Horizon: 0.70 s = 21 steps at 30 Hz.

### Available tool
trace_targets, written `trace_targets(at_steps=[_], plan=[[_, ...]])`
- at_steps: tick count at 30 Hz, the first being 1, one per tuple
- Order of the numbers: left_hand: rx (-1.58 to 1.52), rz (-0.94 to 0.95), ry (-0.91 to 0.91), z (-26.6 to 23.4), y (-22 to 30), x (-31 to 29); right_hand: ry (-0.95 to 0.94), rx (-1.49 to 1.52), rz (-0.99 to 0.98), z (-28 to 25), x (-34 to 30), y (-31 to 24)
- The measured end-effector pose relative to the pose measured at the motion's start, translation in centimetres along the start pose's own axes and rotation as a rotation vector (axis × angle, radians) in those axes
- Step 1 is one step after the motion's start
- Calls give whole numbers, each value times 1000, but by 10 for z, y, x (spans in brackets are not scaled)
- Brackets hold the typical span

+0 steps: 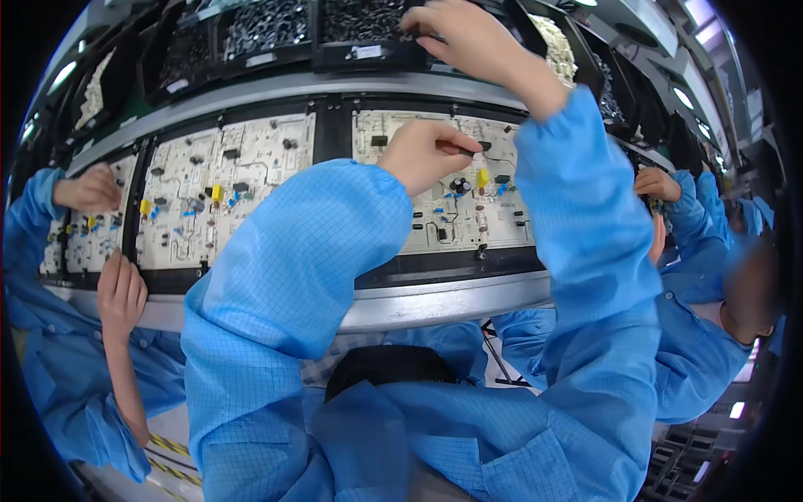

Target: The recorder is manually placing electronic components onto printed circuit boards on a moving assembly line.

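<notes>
apparently populating by hand a flat, off-white, rectangular circuit board (427, 199) straight ahead, probably calling next for careful lining-up and seating; set with long axis seemingly left to right, with right edge hidden. pinching nearly closed with left hand (431, 156) at a small black component (485, 146) by the board, too tiny to tell direction or whether gripped. reaching with loosely curled right hand (456, 32) to a black plastic bin (335, 61) of shiny dark parts (361, 20); cannot tell if holding any.

We note a long bench (376, 84) with a silvery metal front rail (443, 304), carrying black rectangular frames (333, 138) that hold pale, component-studded circuit boards (263, 171); open black bins (335, 61) line its far side.
</notes>
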State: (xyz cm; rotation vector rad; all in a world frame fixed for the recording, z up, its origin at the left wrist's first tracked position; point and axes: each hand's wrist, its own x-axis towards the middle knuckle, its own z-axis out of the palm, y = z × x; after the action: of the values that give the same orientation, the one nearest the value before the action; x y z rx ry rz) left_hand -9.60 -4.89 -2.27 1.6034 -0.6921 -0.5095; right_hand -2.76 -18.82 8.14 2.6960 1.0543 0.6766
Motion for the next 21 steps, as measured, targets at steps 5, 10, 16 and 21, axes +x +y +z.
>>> trace_targets(at_steps=[5, 10, 16, 21], plan=[[90, 93, 0, 1, 4, 5, -420, -378, -92, 54, 53, 45], [187, 180, -40, -2, 15, -2, -465, -190, 28, 65, 64, 53], [303, 247, -44, 6, 3, 0, -527, -150, 58, 46, 72, 28], [354, 281, -43, 13, 5, 13, -124, -16, -261, 63, 45, 54]])
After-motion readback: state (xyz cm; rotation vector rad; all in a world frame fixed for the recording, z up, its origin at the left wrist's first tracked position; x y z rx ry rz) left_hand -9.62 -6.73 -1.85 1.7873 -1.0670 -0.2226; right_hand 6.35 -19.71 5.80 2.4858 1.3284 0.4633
